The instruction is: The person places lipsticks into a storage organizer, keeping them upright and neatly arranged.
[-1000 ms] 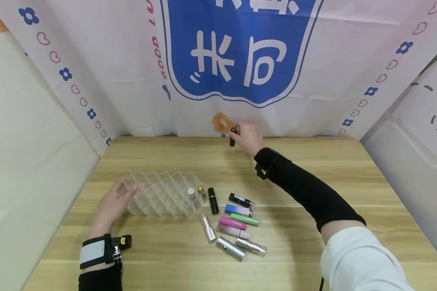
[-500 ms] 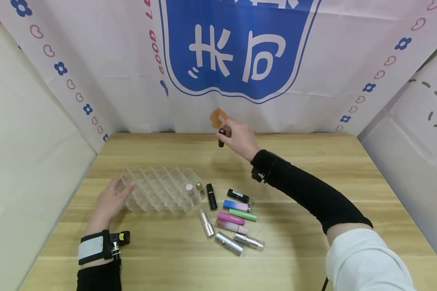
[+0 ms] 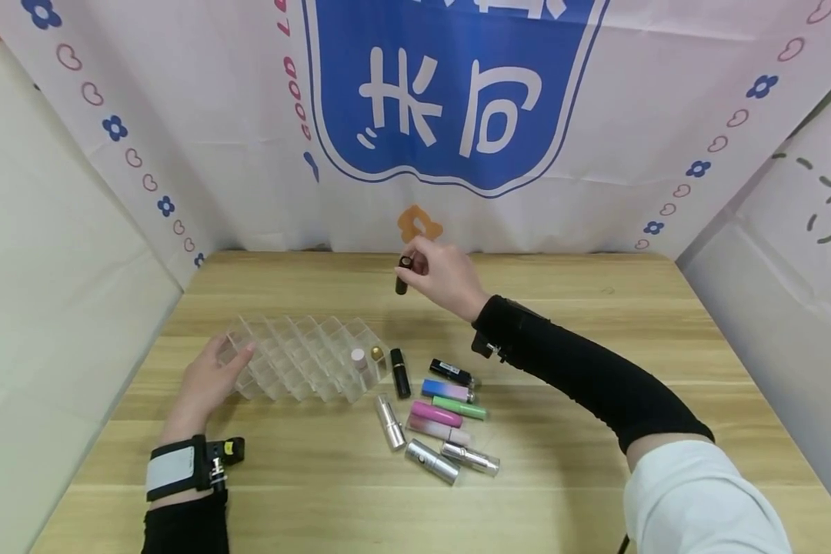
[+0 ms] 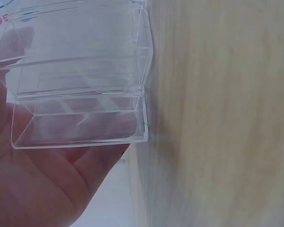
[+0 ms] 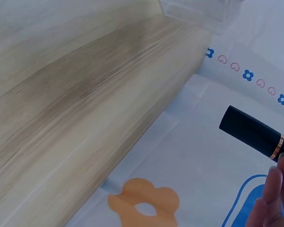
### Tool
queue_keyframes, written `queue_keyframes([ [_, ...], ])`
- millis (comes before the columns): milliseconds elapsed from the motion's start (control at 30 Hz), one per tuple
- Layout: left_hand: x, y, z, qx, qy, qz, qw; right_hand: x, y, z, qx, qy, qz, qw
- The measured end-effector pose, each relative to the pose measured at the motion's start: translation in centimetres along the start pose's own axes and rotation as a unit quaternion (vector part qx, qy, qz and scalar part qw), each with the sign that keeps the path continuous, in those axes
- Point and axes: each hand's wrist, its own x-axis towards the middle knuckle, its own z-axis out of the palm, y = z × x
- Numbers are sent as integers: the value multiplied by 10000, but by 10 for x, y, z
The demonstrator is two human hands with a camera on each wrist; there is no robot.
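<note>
Loose lipsticks [image 3: 438, 419] lay right of the clear organizer [image 3: 305, 360], steadied by the flat left hand [image 3: 208, 385]; the right hand [image 3: 443, 277], pinching a black lipstick [image 3: 403, 275], had moved nearer and left.

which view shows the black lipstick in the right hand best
The right wrist view: the black lipstick fills the frame, its gold band clear. The head view shows it small, pinched in the right hand. The left wrist view misses it.

Staged tabletop recording booth: wooden counter [image 3: 595, 400] enclosed by white printed backdrop cloth [image 3: 595, 154] with blue emblem [image 3: 450, 92], plain white side panels [image 3: 55, 308], scattered lipsticks [image 3: 436, 419], clear organizer [image 3: 305, 358].
</note>
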Motion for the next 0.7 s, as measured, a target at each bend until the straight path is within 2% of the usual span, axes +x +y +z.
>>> queue_keyframes([
  [300,0,-4,0,-70,-54,-17,10000,-4,-19,-7,438,179,-64,9989],
  [700,0,-3,-1,12,-84,4,10000,-16,-46,-8,570,40,-375,9977],
])
